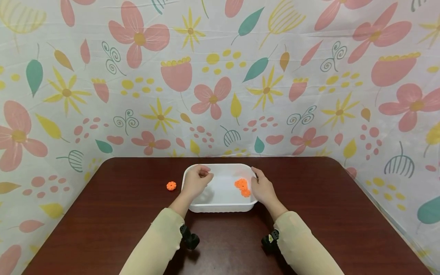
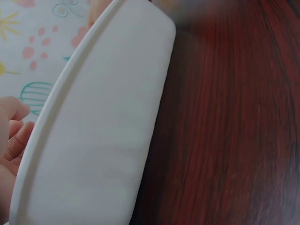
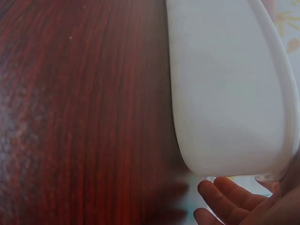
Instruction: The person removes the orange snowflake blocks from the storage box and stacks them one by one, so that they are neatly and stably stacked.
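A white plastic tray [image 1: 220,208] stands on the dark wooden table [image 1: 113,214]. A few orange toothed discs [image 1: 242,186] lie in its right half. One more orange disc [image 1: 171,186] lies on the table left of the tray. My left hand [image 1: 205,175] hovers over the tray's left side with fingers curled in; nothing shows between them. In the left wrist view its fingers [image 2: 16,136] appear beyond the tray's wall [image 2: 103,131]. My right hand [image 1: 258,179] lies against the tray's right rim, fingers fairly straight. The right wrist view shows its fingers [image 3: 229,199] past the tray's corner [image 3: 225,93].
A flowered cloth [image 1: 220,76] hangs behind the table and down both sides. Bare tabletop spreads left, right and in front of the tray. Black wrist cameras [image 1: 190,237] sit under both sleeves.
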Motion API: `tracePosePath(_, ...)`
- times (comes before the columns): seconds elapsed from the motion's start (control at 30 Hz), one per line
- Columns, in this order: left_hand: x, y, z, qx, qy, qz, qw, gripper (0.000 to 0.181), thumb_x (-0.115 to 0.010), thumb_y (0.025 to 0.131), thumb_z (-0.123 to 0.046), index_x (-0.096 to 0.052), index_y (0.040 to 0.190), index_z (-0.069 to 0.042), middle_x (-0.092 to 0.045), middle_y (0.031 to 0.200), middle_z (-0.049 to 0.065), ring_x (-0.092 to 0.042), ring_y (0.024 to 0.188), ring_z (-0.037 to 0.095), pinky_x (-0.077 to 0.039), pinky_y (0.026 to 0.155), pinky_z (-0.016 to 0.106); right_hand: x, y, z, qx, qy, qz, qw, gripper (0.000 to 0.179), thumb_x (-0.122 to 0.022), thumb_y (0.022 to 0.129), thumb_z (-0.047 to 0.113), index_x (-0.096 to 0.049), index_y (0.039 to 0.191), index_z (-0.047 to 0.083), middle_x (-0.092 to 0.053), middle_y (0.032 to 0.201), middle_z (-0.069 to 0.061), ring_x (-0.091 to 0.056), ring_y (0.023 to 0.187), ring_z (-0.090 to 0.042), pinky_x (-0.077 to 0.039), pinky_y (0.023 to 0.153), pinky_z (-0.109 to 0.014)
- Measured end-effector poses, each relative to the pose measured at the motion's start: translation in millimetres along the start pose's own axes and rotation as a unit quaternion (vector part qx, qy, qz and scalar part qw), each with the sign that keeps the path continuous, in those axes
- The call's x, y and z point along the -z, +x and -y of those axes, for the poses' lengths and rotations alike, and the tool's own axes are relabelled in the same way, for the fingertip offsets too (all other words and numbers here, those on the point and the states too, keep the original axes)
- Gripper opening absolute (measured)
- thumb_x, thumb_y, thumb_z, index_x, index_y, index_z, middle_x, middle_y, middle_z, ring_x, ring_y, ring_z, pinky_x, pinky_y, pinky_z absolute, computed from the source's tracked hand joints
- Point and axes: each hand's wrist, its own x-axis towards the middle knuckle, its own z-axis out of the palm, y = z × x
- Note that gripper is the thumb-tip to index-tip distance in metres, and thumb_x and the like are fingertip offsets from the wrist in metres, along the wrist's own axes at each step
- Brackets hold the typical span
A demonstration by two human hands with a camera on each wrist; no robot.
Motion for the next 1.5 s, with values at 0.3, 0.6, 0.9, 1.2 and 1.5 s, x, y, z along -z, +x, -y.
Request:
tracePosePath(0.3,-23.8,2.6,-9.6,-0.015,0.013,0.057,0.9982,0.022,-0.066,0.087,-0.016,-0.065,0.104,-0.002,-0.065,0.089,0.006,-0.059,0.082,0.016,-0.051,0.076,0.03,1.4,-1.4,1.3,0.002,-0.004,0.001,1.0,0.047,-0.032,0.101,0.024,-0.029,0.148,0.019,-0.037,0.148,-0.016,-0.038,0.134,-0.035,-0.033,0.108,-0.053)
tracePosePath(0.6,-51.6,8.9,-13.6,-0.025,0.053,0.113,0.9919,0.023,-0.068,0.085,-0.016,-0.065,0.105,-0.004,-0.067,0.09,0.006,-0.06,0.082,0.017,-0.05,0.072,0.027,2.0,-1.7,2.3,0.003,-0.007,0.0,1.0,0.047,-0.032,0.101,0.024,-0.029,0.148,0.019,-0.038,0.148,-0.017,-0.038,0.134,-0.036,-0.034,0.108,-0.053)
tracePosePath(0.9,-72.7,16.8,-20.4,-0.003,0.11,0.188,0.9759,0.022,-0.066,0.085,-0.008,-0.066,0.107,-0.004,-0.064,0.094,0.006,-0.057,0.082,0.015,-0.05,0.073,0.025,1.6,-1.5,-1.0,0.017,-0.024,-0.002,0.9996,0.047,-0.033,0.101,0.024,-0.031,0.147,0.017,-0.04,0.146,-0.018,-0.041,0.132,-0.037,-0.036,0.106,-0.054)
tracePosePath(1.2,-86.3,20.8,-16.3,-0.031,0.176,0.211,0.9611,0.018,-0.068,0.083,-0.007,-0.069,0.099,-0.002,-0.064,0.087,0.005,-0.054,0.077,0.013,-0.046,0.071,0.022,-0.9,-1.0,-2.9,0.031,-0.021,-0.011,0.9992,0.046,-0.034,0.1,0.025,-0.035,0.146,0.02,-0.043,0.145,-0.017,-0.043,0.13,-0.037,-0.037,0.105,-0.054)
tracePosePath(1.5,-90.8,22.1,-13.5,-0.019,0.24,0.237,0.9412,0.029,-0.068,0.086,-0.018,-0.067,0.113,-0.007,-0.061,0.123,0.002,-0.056,0.098,0.015,-0.047,0.092,0.027,0.4,0.0,-2.8,0.036,-0.023,-0.011,0.999,0.046,-0.034,0.1,0.024,-0.034,0.146,0.018,-0.042,0.145,-0.017,-0.041,0.132,-0.037,-0.034,0.107,-0.054)
